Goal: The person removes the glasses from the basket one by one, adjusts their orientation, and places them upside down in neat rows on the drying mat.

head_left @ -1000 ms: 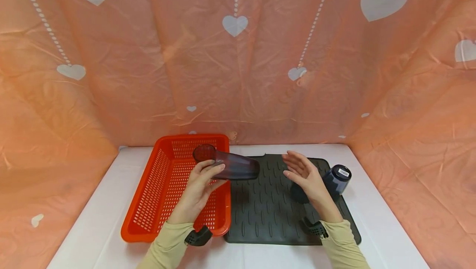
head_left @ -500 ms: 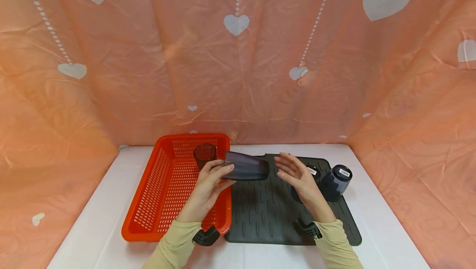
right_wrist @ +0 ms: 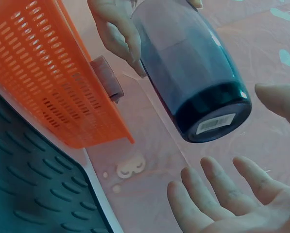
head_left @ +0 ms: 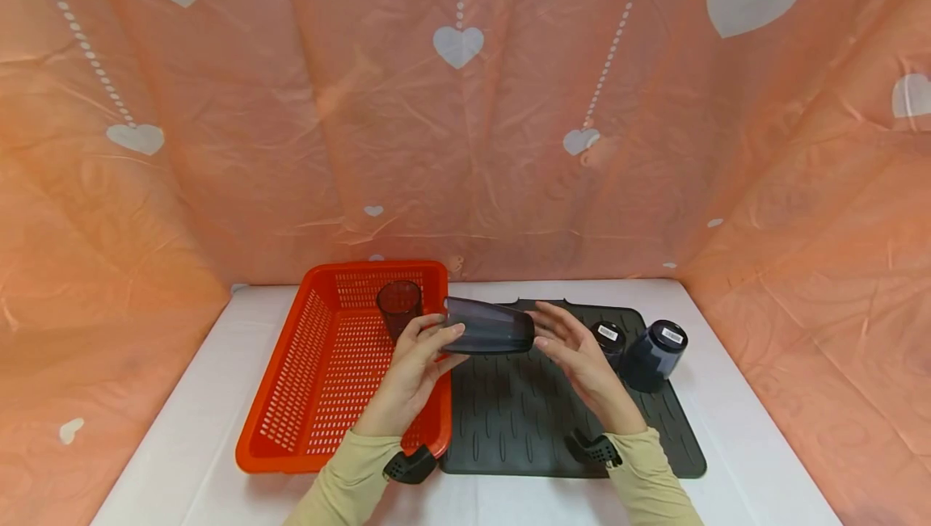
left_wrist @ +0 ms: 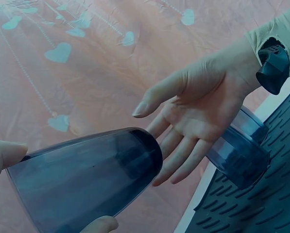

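Note:
A dark translucent tumbler (head_left: 489,327) lies sideways in the air above the mat's left part. My left hand (head_left: 414,366) grips it by the mouth end, with the base toward the right. My right hand (head_left: 582,360) has its fingers extended and spread close around the base. In the right wrist view a gap shows between those fingers (right_wrist: 222,187) and the tumbler's labelled base (right_wrist: 215,124). Two similar tumblers stand upside down at the mat's right, a nearer-edge one (head_left: 653,363) and one beside it (head_left: 608,335), partly behind my right hand.
An orange perforated basket (head_left: 250,429) stands at the left, holding another dark tumbler (head_left: 398,304) at its back right. Beside it a dark ridged mat (head_left: 509,441) lies on the white table (head_left: 174,429). An orange curtain with hearts (head_left: 465,146) encloses the back and sides.
My left hand has carried the tumbler to the right, away from the basket. My right hand has moved left to the base, uncovering one of the upside-down tumblers.

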Available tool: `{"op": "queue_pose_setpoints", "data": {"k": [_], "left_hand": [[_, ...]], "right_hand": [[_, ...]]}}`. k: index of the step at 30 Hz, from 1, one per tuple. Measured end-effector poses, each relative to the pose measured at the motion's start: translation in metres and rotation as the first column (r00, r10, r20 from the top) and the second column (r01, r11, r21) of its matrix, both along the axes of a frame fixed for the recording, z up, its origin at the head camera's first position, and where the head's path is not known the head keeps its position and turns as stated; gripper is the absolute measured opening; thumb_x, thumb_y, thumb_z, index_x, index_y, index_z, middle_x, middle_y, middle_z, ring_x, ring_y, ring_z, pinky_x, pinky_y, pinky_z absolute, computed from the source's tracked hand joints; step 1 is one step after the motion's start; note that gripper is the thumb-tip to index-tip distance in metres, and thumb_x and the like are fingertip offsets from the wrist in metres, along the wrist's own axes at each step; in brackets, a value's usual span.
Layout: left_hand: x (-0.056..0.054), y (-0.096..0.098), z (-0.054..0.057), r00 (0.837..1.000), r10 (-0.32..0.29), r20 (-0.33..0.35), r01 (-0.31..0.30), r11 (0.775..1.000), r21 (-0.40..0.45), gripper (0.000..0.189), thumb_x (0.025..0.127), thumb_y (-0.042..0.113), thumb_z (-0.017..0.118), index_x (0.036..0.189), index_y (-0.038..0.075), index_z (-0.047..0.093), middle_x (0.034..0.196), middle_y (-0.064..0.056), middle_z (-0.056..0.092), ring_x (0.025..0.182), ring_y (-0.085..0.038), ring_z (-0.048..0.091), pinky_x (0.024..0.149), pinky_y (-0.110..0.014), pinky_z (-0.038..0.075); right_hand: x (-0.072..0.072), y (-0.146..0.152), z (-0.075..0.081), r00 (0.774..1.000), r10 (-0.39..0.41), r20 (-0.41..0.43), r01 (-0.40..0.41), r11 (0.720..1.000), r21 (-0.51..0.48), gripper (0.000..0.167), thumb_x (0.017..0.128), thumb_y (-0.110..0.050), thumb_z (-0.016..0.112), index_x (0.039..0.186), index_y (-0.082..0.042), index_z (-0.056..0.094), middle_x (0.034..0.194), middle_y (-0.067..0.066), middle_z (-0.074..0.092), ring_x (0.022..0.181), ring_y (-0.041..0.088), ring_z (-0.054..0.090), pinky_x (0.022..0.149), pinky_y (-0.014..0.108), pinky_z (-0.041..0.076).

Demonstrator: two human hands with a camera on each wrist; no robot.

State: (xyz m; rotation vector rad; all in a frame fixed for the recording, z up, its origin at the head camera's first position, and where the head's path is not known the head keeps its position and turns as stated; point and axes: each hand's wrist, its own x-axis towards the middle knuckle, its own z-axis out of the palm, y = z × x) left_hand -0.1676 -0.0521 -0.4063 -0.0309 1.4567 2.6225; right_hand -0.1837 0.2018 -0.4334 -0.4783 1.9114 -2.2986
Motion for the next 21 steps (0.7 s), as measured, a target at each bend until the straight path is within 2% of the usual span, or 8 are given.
{"op": "queue_pose_setpoints", "data": {"k": [3,7,12,17,21], "left_hand": [[0.0,0.001,-0.001,1.0,0.001,0.002,-0.001,1.0,0.007,0.048,0.087,0.009,0.069,0.121,0.001,0.037,0.102,-0.008,0.048,0.082,-0.018,0.06,0.089,-0.045,0.05],[0.001,0.002,-0.002,1.0,0.002,0.001,-0.002,1.0,0.012,0.048,0.087,0.01,0.07,0.121,0.003,0.037,0.098,-0.007,0.053,0.083,-0.019,0.061,0.09,-0.045,0.05],[0.001,0.005,-0.002,1.0,0.003,-0.001,-0.003,1.0,0.019,0.048,0.085,0.012,0.072,0.119,0.005,0.039,0.099,-0.007,0.055,0.082,-0.019,0.062,0.088,-0.045,0.051],[0.0,0.008,-0.001,1.0,0.011,0.01,-0.011,0.999,0.033,0.047,0.084,0.01,0.072,0.119,0.006,0.041,0.098,-0.008,0.057,0.08,-0.019,0.063,0.086,-0.043,0.052],[0.001,0.008,-0.002,1.0,0.015,0.017,-0.015,1.0,0.026,0.049,0.084,0.009,0.073,0.119,0.004,0.04,0.096,-0.007,0.057,0.079,-0.018,0.062,0.084,-0.042,0.053]], "right_hand": [[0.0,-0.003,-0.002,0.999,0.005,0.037,-0.004,0.999,-0.039,0.059,0.093,0.0,0.057,0.146,0.001,0.03,0.139,0.015,0.044,0.121,0.02,0.051,0.097,0.032,0.045],[0.002,-0.008,-0.004,0.996,0.019,0.089,-0.008,0.992,-0.123,0.057,0.094,-0.002,0.056,0.145,0.001,0.031,0.137,0.012,0.044,0.118,0.019,0.053,0.096,0.034,0.046],[0.003,-0.013,-0.006,0.99,0.064,0.125,-0.03,0.965,-0.259,0.052,0.098,-0.005,0.048,0.146,0.002,0.028,0.136,0.01,0.046,0.117,0.021,0.055,0.096,0.035,0.046],[0.004,-0.015,-0.004,0.983,0.109,0.15,-0.058,0.948,-0.312,0.052,0.102,-0.011,0.043,0.148,0.0,0.024,0.141,0.012,0.038,0.117,0.023,0.055,0.098,0.036,0.043],[0.004,-0.019,-0.004,0.978,0.118,0.173,-0.046,0.927,-0.372,0.047,0.101,-0.01,0.045,0.145,-0.002,0.033,0.138,0.012,0.042,0.111,0.023,0.058,0.096,0.037,0.045]]}}
